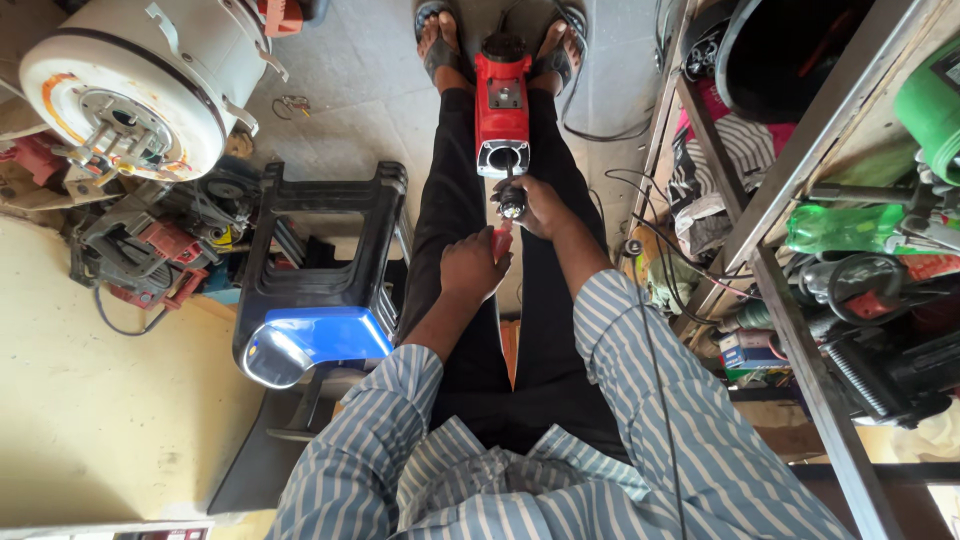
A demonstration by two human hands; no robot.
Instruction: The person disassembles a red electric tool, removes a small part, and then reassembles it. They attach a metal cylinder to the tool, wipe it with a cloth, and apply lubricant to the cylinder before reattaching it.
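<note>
A red power-tool housing [502, 98] stands between my feet on the floor, its open end facing me. My right hand [545, 206] grips a small dark metal motor part [512, 202] just below that open end. My left hand [473, 264] is closed around a red-handled tool [501, 240] whose tip points up at the metal part. Both hands work over my lap, above black trousers.
A blue and black plastic stool [318, 280] stands at my left. A white drum-shaped motor [125, 85] and broken tool parts [150, 250] lie at the far left. Metal shelving [800, 230] crowded with tools, cables and a green bottle fills the right.
</note>
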